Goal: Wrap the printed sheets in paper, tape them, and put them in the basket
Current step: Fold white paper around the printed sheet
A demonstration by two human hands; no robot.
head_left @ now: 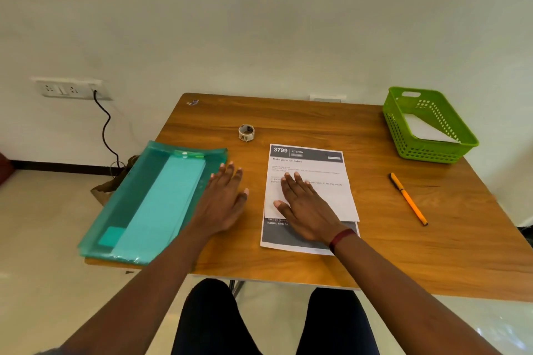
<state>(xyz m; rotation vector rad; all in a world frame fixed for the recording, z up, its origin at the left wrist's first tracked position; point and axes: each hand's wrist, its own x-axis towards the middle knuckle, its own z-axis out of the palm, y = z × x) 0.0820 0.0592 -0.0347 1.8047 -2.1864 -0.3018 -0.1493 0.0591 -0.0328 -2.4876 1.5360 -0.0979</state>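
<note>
Printed sheets [323,170] lie flat near the middle of a wooden tabletop [288,118], their long axis running from 6 to 12 o'clock as seen from the seated person at 6. At least two pages are stacked slightly askew, and a dark band of the lower page shows at the near end.

The right grip [305,207], a bare hand, rests palm down on the pages. Its fingers are straight, spread and point toward 11 o'clock, clamped on nothing. The left grip [223,198] is also flat and spread, on bare wood at 9 o'clock of the pages. Its fingertips reach the edge of a translucent teal folder [155,198]; whether they touch it cannot be told.

The folder holds teal paper, probably the wrapping. It lies from 7 to 1 o'clock and overhangs the left side of the tabletop. The left grip is clearly the nearer one to it, so fetching the paper likely falls to that hand while the right steadies the pages.

A tape roll [246,133] stands at 11 o'clock of the pages, and an orange pen [408,198] lies at 3. The green basket [432,152] sits at the far corner at 2 o'clock, with something white inside.

Beyond are a pale wall, a wall socket [69,89] with a black cable [105,129], and a glossy light floor.
</note>
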